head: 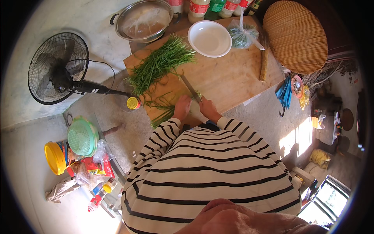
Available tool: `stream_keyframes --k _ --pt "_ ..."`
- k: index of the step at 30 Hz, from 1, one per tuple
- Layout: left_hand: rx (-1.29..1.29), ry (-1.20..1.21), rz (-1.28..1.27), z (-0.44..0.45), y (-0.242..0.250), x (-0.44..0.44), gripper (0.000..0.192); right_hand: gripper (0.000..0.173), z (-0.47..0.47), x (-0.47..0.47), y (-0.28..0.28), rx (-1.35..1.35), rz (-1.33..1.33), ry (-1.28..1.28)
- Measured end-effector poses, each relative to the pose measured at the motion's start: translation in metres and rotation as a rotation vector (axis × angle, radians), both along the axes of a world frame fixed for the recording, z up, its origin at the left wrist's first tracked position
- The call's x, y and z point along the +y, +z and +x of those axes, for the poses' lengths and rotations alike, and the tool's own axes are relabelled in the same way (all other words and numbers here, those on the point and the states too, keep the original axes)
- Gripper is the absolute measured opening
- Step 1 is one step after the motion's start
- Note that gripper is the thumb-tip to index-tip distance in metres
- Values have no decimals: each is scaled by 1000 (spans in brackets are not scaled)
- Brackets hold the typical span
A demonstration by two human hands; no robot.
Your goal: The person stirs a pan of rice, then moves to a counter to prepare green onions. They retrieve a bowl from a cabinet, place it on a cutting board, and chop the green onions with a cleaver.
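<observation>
My right hand (208, 109) is closed on the handle of a kitchen knife (190, 87), whose blade points away to the upper left over the wooden board (230, 79). My left hand (183, 106) holds a bunch of green leafy stalks (163, 116) down on the board, just left of the blade. Small cut pieces (198, 93) lie beside the knife near my right hand. A large heap of long green stalks (160, 64), perhaps chives, covers the board's far left part. Behind the knife stands a white bowl (209, 38).
A steel pan (144, 22) with plastic film, several bottles (199, 8) and a tied plastic bag of greens (244, 33) stand along the far side. A round woven lid (295, 37) is at right. At left are a black fan (60, 68) and a green basket (83, 136).
</observation>
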State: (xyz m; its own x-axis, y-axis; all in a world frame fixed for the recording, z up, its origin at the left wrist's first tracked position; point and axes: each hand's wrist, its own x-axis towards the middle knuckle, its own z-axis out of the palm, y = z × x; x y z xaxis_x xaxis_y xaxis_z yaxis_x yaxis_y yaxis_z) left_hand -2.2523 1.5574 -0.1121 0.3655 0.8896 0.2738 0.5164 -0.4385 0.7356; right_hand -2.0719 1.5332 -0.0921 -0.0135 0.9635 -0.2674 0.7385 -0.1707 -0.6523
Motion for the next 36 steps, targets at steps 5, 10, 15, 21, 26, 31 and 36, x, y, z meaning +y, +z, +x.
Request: stream_keyframes --k 5,10,15,21,26,31,36 --pt "-27 6 -25 -1 -6 0 5 22 16 -1 -6 120 162 -16" --pt "-42 -4 -40 -2 -4 0 4 21 12 -5 8 77 59 11" --pt "-41 -10 -5 -1 -1 -1 4 20 6 -9 15 -35 29 60" --pt "-31 -4 25 0 0 -1 5 19 -8 -8 7 -178 -35 94" --pt "-38 -25 20 -2 3 -1 5 21 -10 -3 4 -155 -88 36" --pt "-74 -10 4 0 -4 0 4 26 17 -2 -8 107 112 8" --pt "-46 3 24 7 -8 6 5 23 11 -5 3 73 66 6"
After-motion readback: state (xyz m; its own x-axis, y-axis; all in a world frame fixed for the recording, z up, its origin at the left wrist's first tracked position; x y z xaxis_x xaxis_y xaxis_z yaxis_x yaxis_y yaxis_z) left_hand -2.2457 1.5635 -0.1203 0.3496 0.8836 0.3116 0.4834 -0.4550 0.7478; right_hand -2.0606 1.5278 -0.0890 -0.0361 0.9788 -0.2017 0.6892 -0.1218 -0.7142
